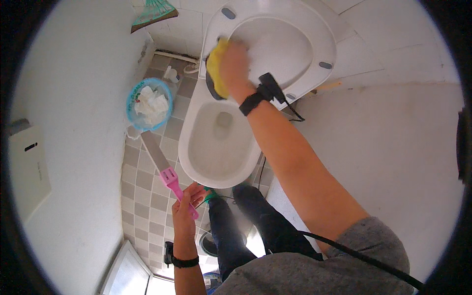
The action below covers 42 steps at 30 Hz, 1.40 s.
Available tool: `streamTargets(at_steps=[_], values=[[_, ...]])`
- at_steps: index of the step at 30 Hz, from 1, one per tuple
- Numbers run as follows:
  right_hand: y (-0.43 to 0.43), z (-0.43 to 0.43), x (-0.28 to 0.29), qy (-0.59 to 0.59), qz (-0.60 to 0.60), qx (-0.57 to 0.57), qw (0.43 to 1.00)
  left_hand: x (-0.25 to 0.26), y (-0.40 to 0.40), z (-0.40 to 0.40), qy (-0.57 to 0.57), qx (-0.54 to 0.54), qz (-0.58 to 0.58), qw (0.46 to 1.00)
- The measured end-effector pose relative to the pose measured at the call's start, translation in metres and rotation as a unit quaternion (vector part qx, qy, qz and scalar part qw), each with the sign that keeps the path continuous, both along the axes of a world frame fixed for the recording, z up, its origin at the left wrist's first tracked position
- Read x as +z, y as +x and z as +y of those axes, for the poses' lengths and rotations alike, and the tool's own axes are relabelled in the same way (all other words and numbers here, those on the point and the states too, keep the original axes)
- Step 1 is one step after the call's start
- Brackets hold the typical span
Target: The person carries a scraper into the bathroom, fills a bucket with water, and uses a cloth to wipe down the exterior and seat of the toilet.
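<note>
My right hand [235, 64], somewhat blurred, holds a yellow cloth [218, 70] against the left side of the raised toilet seat [317, 40], near the hinge end of the bowl. Below it is the white toilet bowl [191, 162], open, with its drain in view. My left hand [188, 206] is closed around the pink plastic handle [177, 190] of a flat tool with a long grey-brown blade-like head [155, 151]. That head points up and left, its tip close to the waste basket. Black straps with small devices sit on both wrists.
A blue waste basket [170, 110] with crumpled white paper stands left of the toilet, a small white bottle [172, 74] behind it. A green broom [155, 14] shows at the top. Walls flank both sides. A dark round container [208, 245] is by my legs; a black cable crosses my body.
</note>
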State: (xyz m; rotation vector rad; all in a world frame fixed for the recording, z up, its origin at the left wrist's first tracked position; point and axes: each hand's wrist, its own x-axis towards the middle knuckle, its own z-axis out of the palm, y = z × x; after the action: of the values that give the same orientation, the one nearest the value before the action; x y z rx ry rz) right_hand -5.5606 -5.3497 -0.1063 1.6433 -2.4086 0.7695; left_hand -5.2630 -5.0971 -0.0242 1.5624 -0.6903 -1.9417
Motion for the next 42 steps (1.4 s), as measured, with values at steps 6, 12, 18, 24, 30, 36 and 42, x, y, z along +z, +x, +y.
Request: streamTargets(at_steps=[6,12,18,24,30,36,42], values=[[-0.054,0.039,-0.093,0.137,0.067,0.106,0.983,0.001,-0.021,-0.004,-0.005,-0.018,0.015,1.0],[-0.068,0.087,0.038,0.088,-0.102,0.187,0.973,0.021,-0.008,-0.01,-0.028,0.008,0.021,0.999],[-0.08,0.06,0.179,-0.217,0.229,0.137,0.939,0.022,-0.009,-0.01,-0.025,0.006,0.036,0.999],[-0.055,-0.019,0.128,-0.089,0.341,0.25,0.901,0.022,-0.007,-0.007,-0.027,0.02,0.011,0.999],[-0.106,0.023,0.173,-0.063,0.315,0.241,0.916,0.03,-0.013,-0.008,-0.033,-0.007,0.035,0.999],[-0.179,0.139,0.159,0.07,0.301,0.163,0.937,0.03,-0.016,-0.011,-0.038,-0.027,0.066,0.997],[-0.169,0.148,0.146,0.086,0.308,0.164,0.933,0.025,-0.018,-0.007,-0.046,-0.054,0.072,0.995]])
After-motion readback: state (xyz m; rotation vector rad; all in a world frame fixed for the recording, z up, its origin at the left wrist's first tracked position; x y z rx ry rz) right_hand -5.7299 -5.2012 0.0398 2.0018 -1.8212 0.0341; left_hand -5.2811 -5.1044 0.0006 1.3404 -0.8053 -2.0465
